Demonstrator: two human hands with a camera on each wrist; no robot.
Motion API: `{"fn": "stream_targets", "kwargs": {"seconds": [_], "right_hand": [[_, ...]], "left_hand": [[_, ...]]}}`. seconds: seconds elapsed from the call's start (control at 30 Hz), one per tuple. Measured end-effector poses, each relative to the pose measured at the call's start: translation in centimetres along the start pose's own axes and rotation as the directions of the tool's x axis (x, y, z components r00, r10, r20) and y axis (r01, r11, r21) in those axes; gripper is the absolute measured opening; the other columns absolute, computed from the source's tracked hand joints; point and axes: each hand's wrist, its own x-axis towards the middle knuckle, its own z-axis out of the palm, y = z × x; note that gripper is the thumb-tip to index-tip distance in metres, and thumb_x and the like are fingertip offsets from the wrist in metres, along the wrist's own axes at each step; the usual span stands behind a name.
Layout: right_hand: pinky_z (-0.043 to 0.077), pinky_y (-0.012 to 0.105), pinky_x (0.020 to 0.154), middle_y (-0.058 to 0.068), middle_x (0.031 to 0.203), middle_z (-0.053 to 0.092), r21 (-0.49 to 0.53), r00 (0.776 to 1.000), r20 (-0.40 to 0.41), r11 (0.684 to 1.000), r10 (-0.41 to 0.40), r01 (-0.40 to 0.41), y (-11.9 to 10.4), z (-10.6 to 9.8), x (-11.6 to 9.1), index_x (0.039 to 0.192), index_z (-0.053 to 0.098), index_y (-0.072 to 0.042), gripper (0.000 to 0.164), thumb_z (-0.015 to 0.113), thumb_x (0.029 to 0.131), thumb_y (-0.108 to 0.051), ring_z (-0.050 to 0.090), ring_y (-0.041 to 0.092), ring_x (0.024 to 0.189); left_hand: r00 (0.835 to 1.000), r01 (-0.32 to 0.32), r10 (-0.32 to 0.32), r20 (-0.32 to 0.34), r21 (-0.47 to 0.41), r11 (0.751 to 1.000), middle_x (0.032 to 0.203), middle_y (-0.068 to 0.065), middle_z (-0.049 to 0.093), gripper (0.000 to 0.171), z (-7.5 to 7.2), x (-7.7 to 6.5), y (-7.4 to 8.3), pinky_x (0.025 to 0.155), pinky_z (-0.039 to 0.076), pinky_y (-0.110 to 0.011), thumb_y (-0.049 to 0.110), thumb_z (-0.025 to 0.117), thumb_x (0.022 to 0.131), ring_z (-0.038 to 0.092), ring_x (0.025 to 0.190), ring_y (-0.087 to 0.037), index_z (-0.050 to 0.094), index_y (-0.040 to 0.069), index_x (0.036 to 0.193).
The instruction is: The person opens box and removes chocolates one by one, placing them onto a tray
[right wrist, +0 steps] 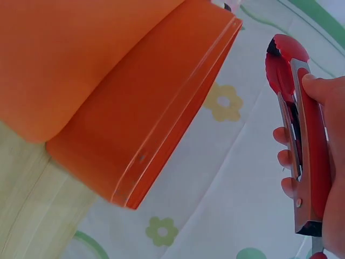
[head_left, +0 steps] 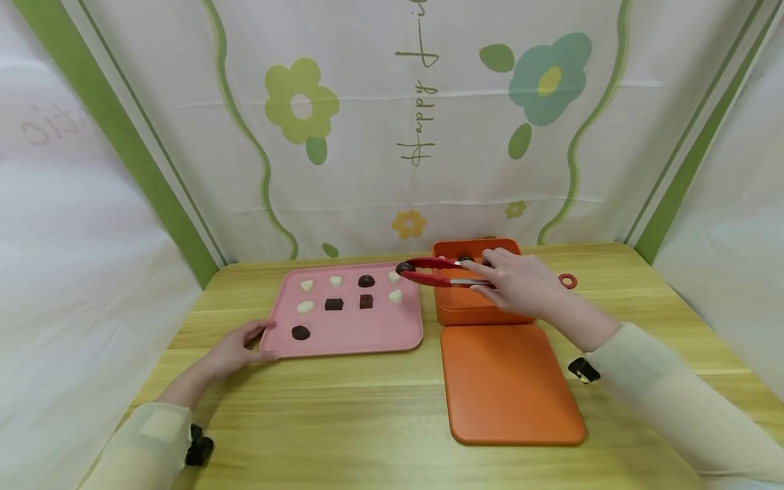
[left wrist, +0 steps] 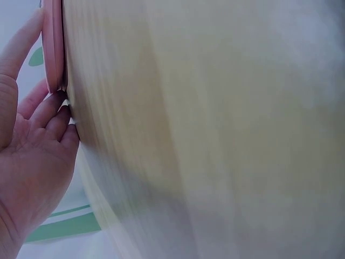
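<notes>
My right hand [head_left: 527, 282] grips a pair of red tongs [right wrist: 314, 156] above the orange box [head_left: 484, 314]. Between the tong tips sits a dark rounded chocolate [head_left: 404, 269], over the right edge of the pink tray [head_left: 361, 335]. On that tray lie several white pieces [head_left: 305, 307] and several dark ones, among them a square chocolate [head_left: 333, 304] and a round chocolate [head_left: 300, 333]. At the tray's near left corner, my left hand [head_left: 235, 350] holds the rim, thumb and fingers on either side. Inside the box a dark piece [head_left: 465, 258] shows, partly hidden by tongs and hand.
An orange lid [head_left: 514, 388] lies flat on the wooden table [head_left: 343, 429], just in front of the box. The tongs' red ring end [head_left: 568, 280] sticks out behind the right wrist. Printed white cloth [head_left: 367, 184] hangs behind the table and at both sides.
</notes>
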Motion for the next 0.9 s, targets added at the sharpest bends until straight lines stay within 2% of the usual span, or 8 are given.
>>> {"fn": "stream_targets", "kwargs": {"seconds": [0.27,0.43,0.5,0.63,0.9], "right_hand": [[0.037,0.026,0.043,0.004,0.084,0.049,0.013,0.996,-0.030,0.996,-0.088,0.088,-1.9,1.2,2.0,0.125,0.066,-0.013,0.044,0.075,0.086,-0.030,0.044,0.016,0.066],[0.046,0.029,0.048,0.010,0.102,0.060,0.049,0.994,0.001,0.993,-0.112,0.112,-3.4,1.7,3.2,0.127,0.066,-0.015,0.043,0.073,0.087,-0.031,0.052,0.019,0.077],[0.046,0.029,0.049,0.010,0.101,0.060,0.053,0.992,0.009,0.990,-0.129,0.128,-4.0,2.0,3.7,0.127,0.065,-0.016,0.042,0.072,0.089,-0.031,0.052,0.019,0.078],[0.037,0.025,0.046,0.002,0.082,0.049,0.055,0.985,0.030,0.985,-0.168,0.166,-5.1,2.6,4.6,0.128,0.064,-0.017,0.041,0.069,0.091,-0.034,0.046,0.016,0.070],[0.036,0.024,0.048,0.003,0.087,0.052,0.107,0.980,0.087,0.979,-0.181,0.172,-6.8,3.5,5.7,0.126,0.065,-0.016,0.040,0.068,0.091,-0.036,0.046,0.016,0.069]], "left_hand": [[1.000,-0.004,0.004,0.005,-0.023,1.000,0.147,-0.030,0.036,0.075,-0.1,0.0,0.1,0.108,0.027,-0.054,0.025,0.078,0.084,0.029,0.137,-0.044,0.041,-0.007,0.142],[1.000,-0.005,0.006,0.002,-0.038,0.999,0.147,-0.030,0.036,0.074,-0.1,0.0,0.2,0.109,0.027,-0.053,0.022,0.078,0.084,0.028,0.138,-0.044,0.041,-0.007,0.141],[1.000,-0.005,0.005,0.003,-0.043,0.999,0.147,-0.031,0.035,0.074,-0.1,-0.1,0.2,0.109,0.026,-0.054,0.023,0.078,0.084,0.028,0.138,-0.045,0.041,-0.007,0.141],[1.000,-0.001,0.001,0.007,-0.048,0.999,0.147,-0.031,0.034,0.075,-0.2,-0.1,0.0,0.109,0.025,-0.055,0.024,0.078,0.084,0.027,0.138,-0.045,0.041,-0.007,0.141],[1.000,0.019,-0.019,0.000,-0.013,1.000,0.148,-0.028,0.035,0.078,-0.2,0.1,-0.3,0.110,0.025,-0.054,0.031,0.079,0.083,0.027,0.139,-0.043,0.042,-0.004,0.142]]}}
